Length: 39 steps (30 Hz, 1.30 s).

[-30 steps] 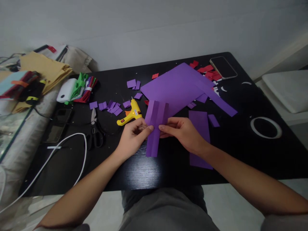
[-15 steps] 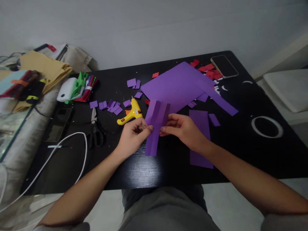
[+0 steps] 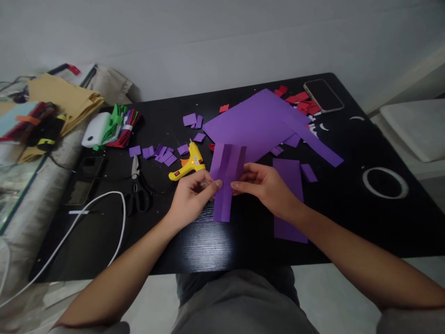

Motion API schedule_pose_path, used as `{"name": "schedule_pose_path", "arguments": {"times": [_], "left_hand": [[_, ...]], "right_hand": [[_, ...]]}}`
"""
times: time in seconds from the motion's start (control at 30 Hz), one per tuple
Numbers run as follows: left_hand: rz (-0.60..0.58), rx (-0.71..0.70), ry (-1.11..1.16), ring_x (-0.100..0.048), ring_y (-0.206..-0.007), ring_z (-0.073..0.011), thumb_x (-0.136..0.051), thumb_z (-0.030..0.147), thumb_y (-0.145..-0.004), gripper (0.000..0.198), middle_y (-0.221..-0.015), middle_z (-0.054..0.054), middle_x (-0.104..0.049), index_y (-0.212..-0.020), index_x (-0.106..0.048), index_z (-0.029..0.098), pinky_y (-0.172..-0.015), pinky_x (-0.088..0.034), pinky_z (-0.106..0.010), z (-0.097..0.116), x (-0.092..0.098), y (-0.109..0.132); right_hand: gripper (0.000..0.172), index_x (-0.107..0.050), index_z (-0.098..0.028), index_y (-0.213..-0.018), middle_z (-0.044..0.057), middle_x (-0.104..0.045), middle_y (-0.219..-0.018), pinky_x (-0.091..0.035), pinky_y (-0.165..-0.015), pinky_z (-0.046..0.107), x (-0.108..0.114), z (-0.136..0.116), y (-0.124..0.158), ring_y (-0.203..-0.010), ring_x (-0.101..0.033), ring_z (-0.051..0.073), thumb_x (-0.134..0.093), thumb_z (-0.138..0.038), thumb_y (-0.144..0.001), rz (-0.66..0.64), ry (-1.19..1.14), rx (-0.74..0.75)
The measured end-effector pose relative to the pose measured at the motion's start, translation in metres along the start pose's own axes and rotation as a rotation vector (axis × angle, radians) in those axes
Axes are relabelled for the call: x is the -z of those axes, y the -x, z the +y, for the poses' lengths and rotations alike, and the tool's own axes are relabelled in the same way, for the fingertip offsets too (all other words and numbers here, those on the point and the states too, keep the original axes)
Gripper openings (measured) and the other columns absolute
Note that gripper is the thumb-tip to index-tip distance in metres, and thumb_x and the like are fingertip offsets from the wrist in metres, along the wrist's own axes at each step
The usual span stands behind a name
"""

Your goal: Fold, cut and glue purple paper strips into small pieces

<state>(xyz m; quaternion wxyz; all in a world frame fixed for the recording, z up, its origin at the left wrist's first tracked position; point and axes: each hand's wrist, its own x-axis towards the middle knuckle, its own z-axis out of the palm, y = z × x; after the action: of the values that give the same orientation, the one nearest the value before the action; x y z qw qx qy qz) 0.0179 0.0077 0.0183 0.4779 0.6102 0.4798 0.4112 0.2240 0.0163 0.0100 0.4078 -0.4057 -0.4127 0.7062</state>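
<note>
A folded purple paper piece (image 3: pixel 226 162) is held up over the front middle of the black table, with lengthwise creases and a narrower lower part. My left hand (image 3: pixel 199 192) pinches its left edge between thumb and fingers. On its right edge, my right hand (image 3: pixel 259 185) pinches it the same way. Behind it lies a large purple sheet (image 3: pixel 253 120). A yellow glue gun (image 3: pixel 193 160) rests just beyond my left hand. Under my right forearm is a purple rectangle (image 3: pixel 288 185), with a small folded purple piece (image 3: pixel 308 173) beside it.
Black-handled scissors (image 3: pixel 139 192), a white cable (image 3: pixel 122 222) and several small purple pieces (image 3: pixel 163 153) are on the left. Red scraps (image 3: pixel 304 103), a phone (image 3: pixel 323 95) and a white ring (image 3: pixel 385 183) lie right. Bundled colored strips (image 3: pixel 120 125) sit back left.
The lower end of the held purple piece has swung slightly to the right and up. Both hands keep their pinch in nearly the same place.
</note>
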Motion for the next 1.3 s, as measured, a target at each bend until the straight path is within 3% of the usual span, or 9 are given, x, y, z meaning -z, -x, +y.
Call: {"name": "schedule_pose_path", "arguments": {"times": [0.27,0.43,0.53,0.63,0.73,0.87,1.03,1.2,1.3], "left_hand": [[-0.024,-0.014,0.056,-0.055,-0.053,-0.0091,-0.081,0.043,-0.086,0.033,-0.059,0.002,-0.062,-0.071,-0.068,0.016,-0.053,-0.045,-0.021,-0.001,-0.001,-0.001],[0.047,-0.051,0.113,-0.047,-0.047,-0.0051,-0.085,0.029,-0.082,0.017,-0.056,0.005,-0.057,-0.078,-0.075,0.016,-0.048,-0.039,-0.018,0.001,-0.002,-0.001],[0.039,-0.062,0.168,-0.058,-0.048,-0.0080,-0.081,0.021,-0.083,0.011,-0.063,0.003,-0.069,-0.094,-0.081,0.018,-0.049,-0.047,-0.019,0.003,0.000,0.002],[0.030,-0.145,0.190,-0.072,-0.068,-0.0134,-0.076,0.016,-0.086,0.014,-0.084,-0.003,-0.080,-0.096,-0.084,0.021,-0.063,-0.055,-0.022,0.003,0.004,0.005],[0.035,-0.202,0.123,-0.074,-0.082,-0.0153,-0.069,0.015,-0.090,0.020,-0.093,-0.004,-0.082,-0.099,-0.085,0.023,-0.070,-0.056,-0.023,0.000,0.007,0.006],[0.000,-0.315,-0.049,-0.074,-0.090,-0.0173,-0.064,0.015,-0.096,0.024,-0.099,-0.006,-0.081,-0.106,-0.083,0.023,-0.079,-0.056,-0.027,-0.002,0.012,0.006],[-0.057,-0.456,-0.191,-0.074,-0.093,-0.0184,-0.064,0.012,-0.095,0.022,-0.100,-0.008,-0.080,-0.107,-0.080,0.020,-0.087,-0.057,-0.032,-0.001,0.012,0.006],[0.017,-0.242,0.042,-0.067,-0.071,-0.0111,-0.076,0.017,-0.088,0.021,-0.084,0.000,-0.071,-0.107,-0.067,0.021,-0.069,-0.055,-0.023,-0.006,0.001,0.006],[-0.026,-0.072,0.184,-0.061,-0.064,-0.0098,-0.076,0.024,-0.089,0.024,-0.074,0.003,-0.065,-0.108,-0.062,0.021,-0.062,-0.051,-0.021,-0.008,-0.003,0.003]], "right_hand": [[0.030,-0.075,-0.019,-0.090,0.002,-0.078,-0.091,-0.064,-0.085,0.036,0.000,0.000,0.001,-0.089,-0.075,0.019,-0.093,-0.034,-0.071,-0.002,0.065,0.023],[0.026,-0.077,-0.020,-0.087,0.001,-0.077,-0.087,-0.060,-0.085,0.035,0.002,0.002,-0.001,-0.085,-0.072,0.018,-0.093,-0.034,-0.072,0.037,0.158,0.132],[0.017,-0.078,-0.022,-0.084,-0.001,-0.074,-0.080,-0.057,-0.078,0.032,0.002,0.002,0.001,-0.078,-0.068,0.016,-0.091,-0.028,-0.074,0.079,0.251,0.263],[0.009,-0.079,-0.023,-0.085,0.001,-0.075,-0.085,-0.057,-0.080,0.032,0.000,-0.002,0.004,-0.081,-0.070,0.017,-0.085,-0.025,-0.079,0.069,0.248,0.344],[0.010,-0.079,-0.025,-0.094,0.003,-0.077,-0.096,-0.058,-0.083,0.032,0.000,-0.003,0.005,-0.093,-0.072,0.018,-0.080,-0.027,-0.084,0.083,0.123,0.252],[0.017,-0.079,-0.026,-0.100,0.002,-0.078,-0.093,-0.059,-0.075,0.030,0.002,-0.003,0.003,-0.086,-0.073,0.017,-0.075,-0.038,-0.090,0.023,-0.083,0.028],[0.031,-0.079,-0.022,-0.091,0.002,-0.080,-0.093,-0.061,-0.088,0.035,0.000,-0.003,0.003,-0.088,-0.075,0.019,-0.095,-0.034,-0.067,-0.005,0.098,-0.001],[0.032,-0.080,-0.022,-0.088,0.002,-0.081,-0.088,-0.062,-0.087,0.037,-0.002,-0.001,0.003,-0.085,-0.077,0.020,-0.096,-0.037,-0.065,0.062,0.196,0.044],[0.029,-0.080,-0.022,-0.088,0.002,-0.082,-0.089,-0.062,-0.086,0.036,-0.003,0.001,0.003,-0.085,-0.077,0.021,-0.095,-0.037,-0.068,0.063,0.194,0.090]]}}
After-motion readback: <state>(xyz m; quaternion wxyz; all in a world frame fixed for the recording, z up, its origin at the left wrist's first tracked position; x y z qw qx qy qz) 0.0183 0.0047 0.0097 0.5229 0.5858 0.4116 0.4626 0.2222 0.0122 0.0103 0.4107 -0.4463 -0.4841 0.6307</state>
